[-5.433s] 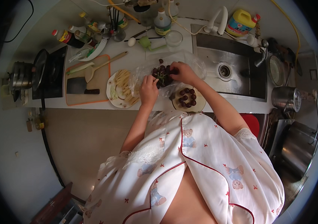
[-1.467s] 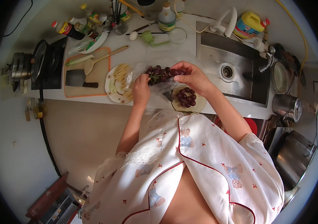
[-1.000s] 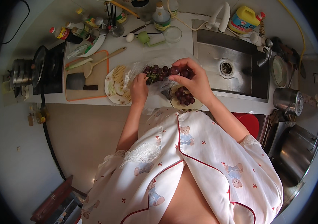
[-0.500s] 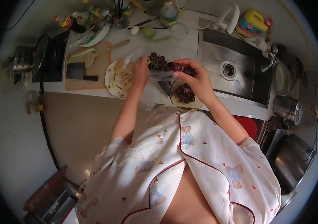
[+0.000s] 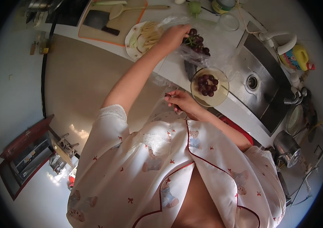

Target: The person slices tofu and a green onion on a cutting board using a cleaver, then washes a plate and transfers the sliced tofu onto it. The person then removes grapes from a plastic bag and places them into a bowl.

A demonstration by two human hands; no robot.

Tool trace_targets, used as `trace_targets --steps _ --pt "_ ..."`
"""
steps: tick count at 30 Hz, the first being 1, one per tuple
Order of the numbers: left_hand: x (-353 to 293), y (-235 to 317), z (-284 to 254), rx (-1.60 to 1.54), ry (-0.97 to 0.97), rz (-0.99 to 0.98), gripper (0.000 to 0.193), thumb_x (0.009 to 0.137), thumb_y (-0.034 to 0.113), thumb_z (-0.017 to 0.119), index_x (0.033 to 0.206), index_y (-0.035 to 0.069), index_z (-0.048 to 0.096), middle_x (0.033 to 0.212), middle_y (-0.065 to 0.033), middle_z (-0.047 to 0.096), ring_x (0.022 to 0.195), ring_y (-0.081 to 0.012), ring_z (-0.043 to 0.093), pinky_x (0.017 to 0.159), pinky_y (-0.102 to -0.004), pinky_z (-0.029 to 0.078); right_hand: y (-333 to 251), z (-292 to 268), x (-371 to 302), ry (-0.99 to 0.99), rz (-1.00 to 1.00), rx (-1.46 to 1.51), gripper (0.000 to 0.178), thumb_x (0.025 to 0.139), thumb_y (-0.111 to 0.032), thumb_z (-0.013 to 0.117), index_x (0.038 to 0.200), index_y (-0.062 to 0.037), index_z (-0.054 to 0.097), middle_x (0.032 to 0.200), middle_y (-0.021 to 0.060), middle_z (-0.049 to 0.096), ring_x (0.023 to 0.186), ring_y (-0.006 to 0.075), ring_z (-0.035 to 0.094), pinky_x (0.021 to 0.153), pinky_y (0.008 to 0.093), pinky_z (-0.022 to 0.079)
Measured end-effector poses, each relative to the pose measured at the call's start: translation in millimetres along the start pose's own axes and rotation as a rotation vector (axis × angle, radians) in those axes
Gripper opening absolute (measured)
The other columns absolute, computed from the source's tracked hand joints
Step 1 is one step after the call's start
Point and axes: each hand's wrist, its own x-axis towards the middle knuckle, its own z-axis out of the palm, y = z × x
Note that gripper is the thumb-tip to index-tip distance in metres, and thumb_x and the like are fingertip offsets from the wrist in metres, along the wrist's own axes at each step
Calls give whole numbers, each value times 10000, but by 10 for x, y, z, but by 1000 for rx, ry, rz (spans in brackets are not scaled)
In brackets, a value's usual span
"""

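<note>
My left hand (image 5: 173,37) is closed at the edge of a bunch of dark red grapes (image 5: 198,43) with green stems. The bunch lies over a clear plastic bag (image 5: 220,47) on the counter. Nearer my body, past the counter's front edge, my right hand (image 5: 182,102) is closed around a few dark grapes (image 5: 167,95), mostly hidden by the fingers. To the right of that hand stands a glass bowl (image 5: 222,95), with several loose grapes (image 5: 207,84) inside.
Left of the bunch is a plate (image 5: 132,50) of pale cut strips. Beyond it lie a cutting board (image 5: 129,23), a cleaver (image 5: 97,19) and a wooden spatula (image 5: 118,10). At right are a steel sink (image 5: 262,104), a white faucet (image 5: 287,45) and a yellow jug (image 5: 300,57).
My right hand has left the bunch and come down toward my body with grapes in it. The left hand stays at the bunch. The view has turned and shifted.
</note>
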Motion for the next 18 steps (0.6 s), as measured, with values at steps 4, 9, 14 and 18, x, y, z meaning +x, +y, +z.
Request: trace_targets --steps 4,9,14,18 --pt "79 -67 54 -69 41 114 99 912 -25 527 997 26 528 944 -197 648 908 -343 690 707 -439 511 451 61 431 159 61 -33 364 903 -268 729 1140 -29 591 792 22 592 561 74 500 499 242 373" --pt "151 -79 78 8 61 207 66 901 -18 540 939 31 516 873 -170 652 880 -342 690 685 -447 499 1057 -106 1073 332 -19 -120 357 872 -294 756 1071 -20 645 754 27 620 566 92 536 466 249 387" --pt "135 -162 131 -11 80 252 68 891 -16 539 926 35 511 845 -173 635 887 -331 698 672 -457 477 1255 -13 1429 375 -24 59 308 871 -244 757 1059 -23 654 728 29 618 537 106 530 438 260 383" --pt "136 -166 127 -48 91 262 64 890 8 561 919 37 511 829 -178 630 827 -354 676 662 -446 469 1523 95 2138 291 28 72 230 895 -234 729 994 -49 635 718 27 600 504 96 489 412 262 339"
